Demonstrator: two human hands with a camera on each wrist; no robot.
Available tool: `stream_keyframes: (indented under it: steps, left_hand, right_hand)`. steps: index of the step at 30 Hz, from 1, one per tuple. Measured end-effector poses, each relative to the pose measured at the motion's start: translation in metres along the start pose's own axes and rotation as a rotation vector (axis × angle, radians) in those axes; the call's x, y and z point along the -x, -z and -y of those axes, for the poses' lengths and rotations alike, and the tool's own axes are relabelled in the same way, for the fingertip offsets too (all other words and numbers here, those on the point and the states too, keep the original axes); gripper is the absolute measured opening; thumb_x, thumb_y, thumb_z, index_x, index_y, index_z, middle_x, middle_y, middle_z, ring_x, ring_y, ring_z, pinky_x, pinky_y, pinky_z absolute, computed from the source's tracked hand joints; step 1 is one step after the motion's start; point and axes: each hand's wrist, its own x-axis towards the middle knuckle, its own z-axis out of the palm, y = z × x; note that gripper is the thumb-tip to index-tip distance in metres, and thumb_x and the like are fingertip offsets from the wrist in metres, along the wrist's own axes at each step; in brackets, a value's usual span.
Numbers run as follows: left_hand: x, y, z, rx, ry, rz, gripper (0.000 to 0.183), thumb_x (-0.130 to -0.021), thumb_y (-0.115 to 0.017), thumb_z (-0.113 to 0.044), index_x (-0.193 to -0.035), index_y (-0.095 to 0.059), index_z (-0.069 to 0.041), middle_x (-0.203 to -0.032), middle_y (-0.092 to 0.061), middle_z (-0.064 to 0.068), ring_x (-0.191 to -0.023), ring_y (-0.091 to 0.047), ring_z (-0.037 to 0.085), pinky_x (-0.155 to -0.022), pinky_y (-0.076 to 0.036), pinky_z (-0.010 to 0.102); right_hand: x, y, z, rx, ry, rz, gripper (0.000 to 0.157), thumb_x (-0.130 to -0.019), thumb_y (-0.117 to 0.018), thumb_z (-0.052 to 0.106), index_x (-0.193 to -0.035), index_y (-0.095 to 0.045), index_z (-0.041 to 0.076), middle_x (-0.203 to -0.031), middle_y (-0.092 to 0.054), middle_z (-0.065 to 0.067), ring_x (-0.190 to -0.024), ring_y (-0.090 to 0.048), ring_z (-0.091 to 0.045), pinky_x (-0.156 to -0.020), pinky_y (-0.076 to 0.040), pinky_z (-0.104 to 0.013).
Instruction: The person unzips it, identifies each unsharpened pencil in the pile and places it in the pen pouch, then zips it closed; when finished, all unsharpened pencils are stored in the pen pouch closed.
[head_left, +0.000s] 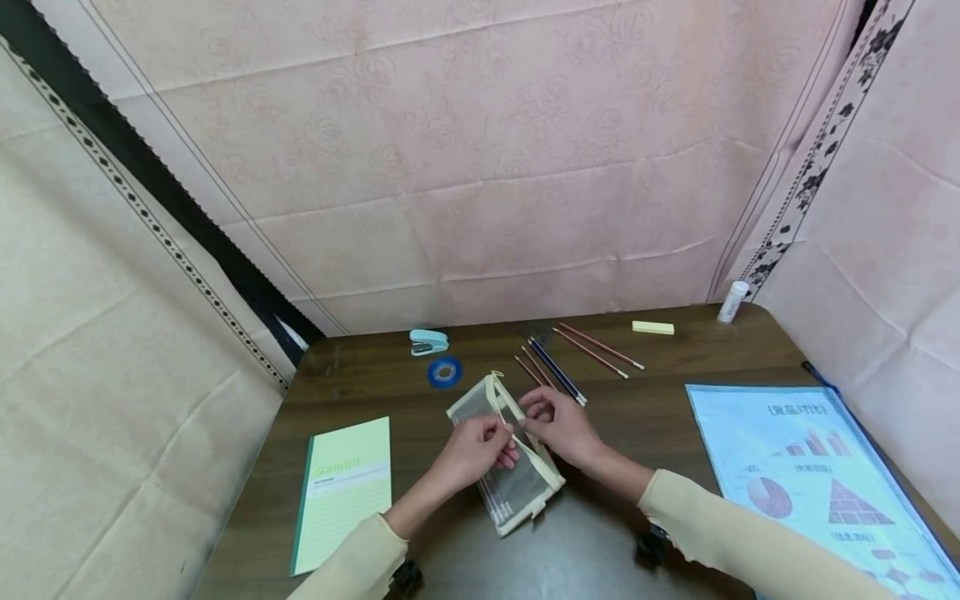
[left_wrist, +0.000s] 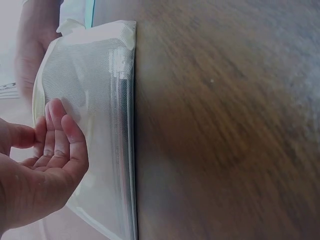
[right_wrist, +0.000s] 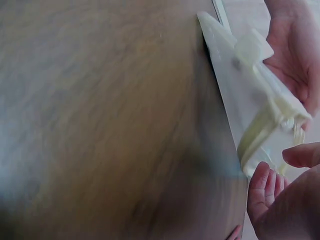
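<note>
A pale cream pencil pouch (head_left: 517, 493) with grey mesh sides lies slanted on the table between both hands, its zip opening parted along the top. My left hand (head_left: 474, 450) pinches one edge of the opening between thumb and forefinger, the other fingers bent in front of the mesh. On the opposite edge, my right hand (head_left: 558, 425) grips the rim with thumb and fingers. Through the mesh in the left wrist view, thin long shapes show low inside the pouch (left_wrist: 102, 165). From the right wrist, the pouch's end (right_wrist: 235, 75) shows a small fabric tab.
Behind the pouch lie dark blue pencils (head_left: 557, 371) and several reddish pencils (head_left: 600, 346). Blue tape (head_left: 433, 373), a light blue stapler (head_left: 429, 342), yellow sticky notes (head_left: 652, 327) and a glue stick (head_left: 732, 303) sit farther back. A green notebook (head_left: 345, 492) is left, a blue chart folder (head_left: 817, 467) right.
</note>
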Motion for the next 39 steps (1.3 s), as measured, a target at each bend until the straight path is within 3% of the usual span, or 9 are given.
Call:
stream_keyframes:
  steps: [4,8,11,18,25,30,39]
  left_hand:
    - [0.000,0.000,0.001,-0.005,0.004,-0.003,0.028,-0.101,-0.049,-0.023,-0.084,-0.064,-0.005,-0.077,-0.072,0.008,-0.068,-0.071,0.020,-0.065,-0.060,0.035]
    - [0.001,0.000,0.001,0.000,0.000,-0.007,0.028,-0.101,-0.050,-0.023,-0.083,-0.064,-0.005,-0.076,-0.072,0.008,-0.067,-0.071,0.019,-0.064,-0.060,0.034]
    - [0.001,-0.001,0.000,0.009,-0.008,-0.007,0.028,-0.100,-0.051,-0.022,-0.083,-0.064,-0.004,-0.076,-0.072,0.009,-0.067,-0.071,0.019,-0.064,-0.060,0.033]
    - [0.002,-0.002,0.000,0.022,-0.009,-0.013,0.028,-0.100,-0.051,-0.020,-0.085,-0.064,-0.001,-0.079,-0.072,0.014,-0.069,-0.072,0.025,-0.066,-0.060,0.037]
    - [0.012,-0.001,-0.016,0.020,-0.004,-0.008,0.029,-0.101,-0.049,-0.015,-0.087,-0.062,0.008,-0.084,-0.071,0.024,-0.077,-0.071,0.040,-0.070,-0.060,0.046]
    - [0.016,-0.001,-0.024,0.017,-0.008,-0.011,0.029,-0.100,-0.049,-0.013,-0.088,-0.061,0.010,-0.085,-0.070,0.027,-0.079,-0.070,0.043,-0.071,-0.058,0.051]
    - [0.003,-0.002,-0.001,0.013,-0.006,-0.015,0.028,-0.100,-0.051,-0.021,-0.085,-0.064,-0.002,-0.080,-0.072,0.014,-0.070,-0.072,0.025,-0.066,-0.060,0.039]
  right_hand:
    - [-0.003,0.008,-0.001,0.003,0.004,-0.020,0.029,-0.084,-0.071,0.007,-0.112,-0.062,0.007,-0.091,-0.066,-0.010,-0.068,-0.062,-0.018,-0.058,-0.057,-0.034]
    - [-0.007,0.019,-0.004,0.026,0.024,-0.040,0.028,-0.085,-0.071,0.014,-0.111,-0.062,0.014,-0.093,-0.066,-0.009,-0.071,-0.065,-0.026,-0.058,-0.056,-0.037]
    - [-0.011,0.027,-0.010,0.127,0.082,-0.049,0.028,-0.086,-0.071,0.018,-0.113,-0.062,0.020,-0.095,-0.068,-0.005,-0.074,-0.066,-0.023,-0.060,-0.055,-0.032]
    - [-0.023,0.052,-0.028,0.338,0.226,-0.071,0.034,-0.087,-0.071,0.019,-0.119,-0.062,0.014,-0.097,-0.072,-0.005,-0.081,-0.065,-0.015,-0.070,-0.053,-0.029]
    - [-0.036,0.084,-0.032,0.554,0.342,-0.092,0.042,-0.087,-0.071,0.023,-0.126,-0.059,0.014,-0.114,-0.067,-0.005,-0.096,-0.067,-0.021,-0.078,-0.055,-0.041]
    - [-0.049,0.103,-0.036,0.597,0.348,-0.102,0.043,-0.087,-0.071,0.023,-0.127,-0.059,0.016,-0.121,-0.064,-0.006,-0.103,-0.065,-0.026,-0.083,-0.054,-0.046]
    - [-0.079,0.137,-0.054,0.630,0.310,-0.113,0.041,-0.088,-0.068,0.013,-0.128,-0.058,0.016,-0.119,-0.063,-0.012,-0.100,-0.063,-0.029,-0.082,-0.052,-0.048]
